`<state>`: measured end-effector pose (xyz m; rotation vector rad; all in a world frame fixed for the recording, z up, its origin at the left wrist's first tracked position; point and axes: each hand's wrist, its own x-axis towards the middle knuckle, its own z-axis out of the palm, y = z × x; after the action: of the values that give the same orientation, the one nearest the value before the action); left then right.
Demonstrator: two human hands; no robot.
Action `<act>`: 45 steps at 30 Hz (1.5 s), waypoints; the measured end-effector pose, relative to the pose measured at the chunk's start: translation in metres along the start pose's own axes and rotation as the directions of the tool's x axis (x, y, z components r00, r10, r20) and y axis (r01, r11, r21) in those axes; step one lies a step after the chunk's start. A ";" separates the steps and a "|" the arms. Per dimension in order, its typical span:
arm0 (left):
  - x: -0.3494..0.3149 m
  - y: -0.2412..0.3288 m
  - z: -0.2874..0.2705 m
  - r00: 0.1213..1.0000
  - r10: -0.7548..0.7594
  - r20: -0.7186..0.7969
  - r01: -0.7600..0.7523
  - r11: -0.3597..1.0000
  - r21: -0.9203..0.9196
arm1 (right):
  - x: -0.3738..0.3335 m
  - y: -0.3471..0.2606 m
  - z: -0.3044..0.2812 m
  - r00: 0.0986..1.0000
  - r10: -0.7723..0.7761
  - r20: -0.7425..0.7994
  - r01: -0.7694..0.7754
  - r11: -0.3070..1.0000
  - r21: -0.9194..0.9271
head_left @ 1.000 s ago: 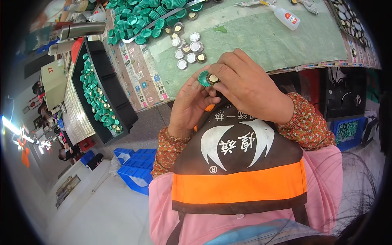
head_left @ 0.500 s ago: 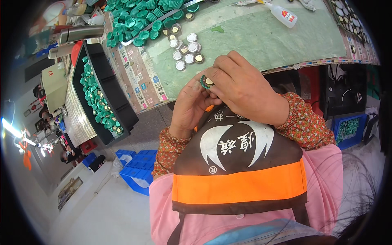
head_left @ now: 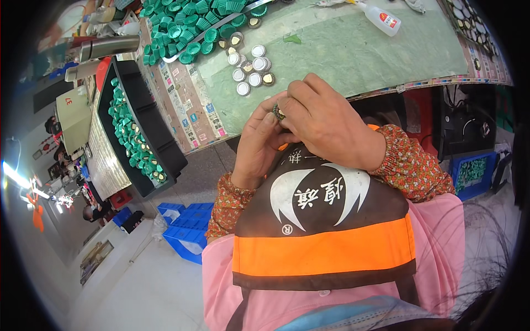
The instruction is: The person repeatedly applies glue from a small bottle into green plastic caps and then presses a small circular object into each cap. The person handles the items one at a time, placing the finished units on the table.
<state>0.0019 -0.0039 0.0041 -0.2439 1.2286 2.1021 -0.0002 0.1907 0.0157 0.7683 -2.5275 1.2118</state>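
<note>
Over the table's near edge, my left hand [head_left: 257, 142] and my right hand [head_left: 334, 126] meet with closed fingers. Between their fingertips they pinch a small green fluted cup [head_left: 278, 111] with a dark rim showing in it; fingers cover much of it. Just beyond lie several small round dark fluted pieces [head_left: 268, 79] with cream centres, and several with white round faces [head_left: 243, 88]. A big heap of green fluted cups [head_left: 176, 27] spreads at the far left of the table, with a long metal strip [head_left: 221, 27] along its edge.
To the left stands a black bin [head_left: 157, 132] with filled green cups in it. A clear squeeze bottle [head_left: 382, 20] lies on the green table sheet [head_left: 342, 58]. A steel flask [head_left: 110, 47] is at far left; blue crates [head_left: 187, 229] sit on the floor.
My hands have shifted slightly, and the cup has turned between the fingertips, so its cream centre no longer shows. The pieces on the table stay where they were.
</note>
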 end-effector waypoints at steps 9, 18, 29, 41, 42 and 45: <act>0.000 0.006 0.012 0.995 0.052 -0.087 -0.029 0.969 0.247 | -0.005 0.007 0.009 0.997 0.047 -0.061 -0.039 0.990 0.137; 0.000 -0.003 0.005 0.988 0.148 -0.053 -0.119 0.924 0.364 | -0.011 0.020 0.008 0.846 0.460 0.268 -0.526 0.639 0.562; 0.002 -0.014 -0.003 0.987 0.118 -0.112 -0.079 0.950 0.303 | -0.014 0.023 0.023 0.760 0.523 0.386 -0.627 0.430 0.650; -0.035 0.086 -0.116 0.788 0.519 -0.331 -0.602 0.762 -0.238 | -0.013 0.091 -0.064 0.867 0.313 -0.389 -0.402 0.899 -0.174; -0.042 0.101 -0.126 0.740 0.570 -0.357 -0.665 0.701 -0.257 | -0.017 0.103 -0.075 0.881 0.197 -0.430 -0.382 0.833 -0.401; -0.047 0.115 -0.133 0.677 0.620 -0.396 -0.721 0.669 -0.184 | -0.023 0.119 -0.089 0.881 0.209 -0.425 -0.454 0.629 -0.631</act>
<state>-0.0583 -0.1725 0.0357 -0.2901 1.2557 3.0426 -0.0480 0.3298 -0.0153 -0.1040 -2.5900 0.2599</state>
